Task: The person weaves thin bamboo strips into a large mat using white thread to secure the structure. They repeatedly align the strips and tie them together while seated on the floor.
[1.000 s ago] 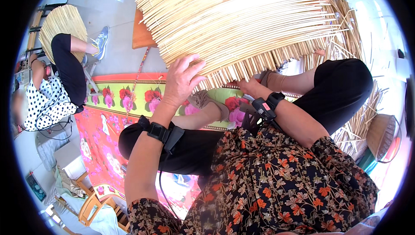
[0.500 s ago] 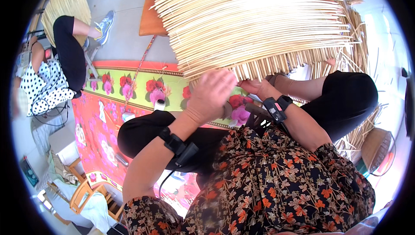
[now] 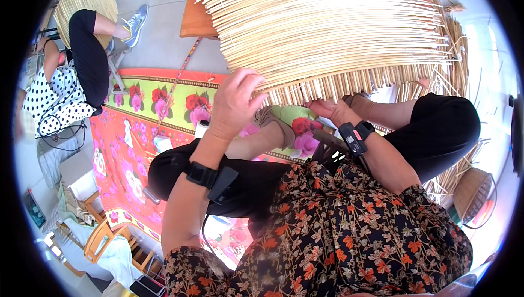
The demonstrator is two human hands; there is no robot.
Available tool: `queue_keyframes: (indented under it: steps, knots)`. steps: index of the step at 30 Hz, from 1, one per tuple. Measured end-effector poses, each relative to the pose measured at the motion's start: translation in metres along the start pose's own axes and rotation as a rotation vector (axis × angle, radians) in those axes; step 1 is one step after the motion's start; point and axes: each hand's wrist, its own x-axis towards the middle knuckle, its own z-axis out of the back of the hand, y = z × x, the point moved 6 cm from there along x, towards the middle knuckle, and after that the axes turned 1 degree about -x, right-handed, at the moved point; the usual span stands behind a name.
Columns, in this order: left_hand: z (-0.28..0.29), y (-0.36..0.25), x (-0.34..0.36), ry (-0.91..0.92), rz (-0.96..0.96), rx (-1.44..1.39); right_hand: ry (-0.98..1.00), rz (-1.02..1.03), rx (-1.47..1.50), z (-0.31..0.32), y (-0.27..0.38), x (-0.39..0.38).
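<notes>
A mat of pale straw stalks (image 3: 333, 35), bound side by side with thin thread, lies before me over a brown wooden board (image 3: 197, 16). At its near left corner, my left hand (image 3: 232, 103) is raised with fingers curled in toward the thumb. Whatever sits between those fingertips is too small to make out. My right hand (image 3: 330, 110) is at the middle of the near edge, its fingers closed on the mat from below, partly hidden by the stalk ends.
Loose stalks (image 3: 456, 51) are heaped at the right, near a woven basket (image 3: 472, 194). A red floral cloth (image 3: 123, 155) covers the floor at left, with a small white-and-dark container (image 3: 202, 128) on it. Another person (image 3: 90, 62) sits far left beside a similar mat (image 3: 90, 2).
My left hand has moved left, from over the mat's near edge to its left corner. The right hand stays at the edge. The whole view has shifted slightly.
</notes>
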Motion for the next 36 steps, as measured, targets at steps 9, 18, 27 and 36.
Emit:
queue_keyframes:
  steps: [9,18,27,36]
  knots:
    - [0.005,0.07,-0.027,-0.11,0.547,-0.209,-0.015,0.0,0.094,-0.002,0.001,-0.002]
    - [-0.035,0.062,-0.047,0.244,1.119,-1.179,0.063,-0.02,0.114,-0.017,0.006,-0.004]
    - [-0.048,0.067,-0.058,0.185,1.09,-1.148,-0.014,0.008,0.04,-0.014,0.005,-0.005]
    - [-0.051,0.054,-0.054,0.147,1.046,-1.283,-0.082,0.001,0.072,0.004,0.0,-0.002]
